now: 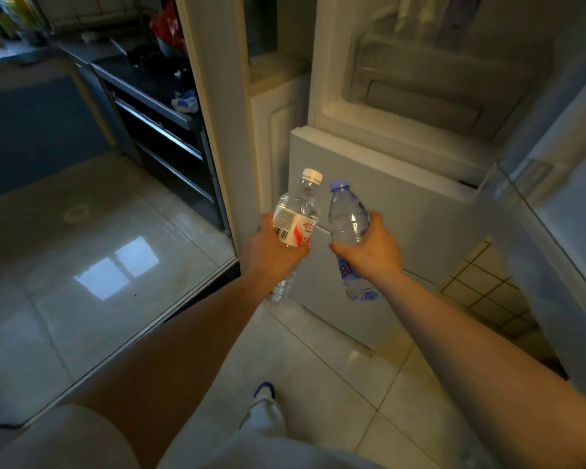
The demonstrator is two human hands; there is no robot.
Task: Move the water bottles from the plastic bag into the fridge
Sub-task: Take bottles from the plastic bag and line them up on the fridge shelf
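Note:
My left hand (pixel 272 249) grips a clear water bottle with a white cap and a red-and-white label (pixel 297 211). A second clear bottle, with a blue cap and blue label (pixel 347 214), sits in my right hand (pixel 372 247). Both bottles are held side by side at arm's length, caps tilted away from me, in front of the white fridge (pixel 403 211). The fridge's upper compartment (pixel 430 93) stands open, and its door (pixel 555 211) swings out at the right. No plastic bag is in sight.
A dark counter with drawers (pixel 156 123) stands at the left behind a door frame (pixel 214 130). A sliding-door floor track (pixel 142 330) crosses the glossy tiled floor. My leg and a blue-trimmed shoe (pixel 264 390) are below.

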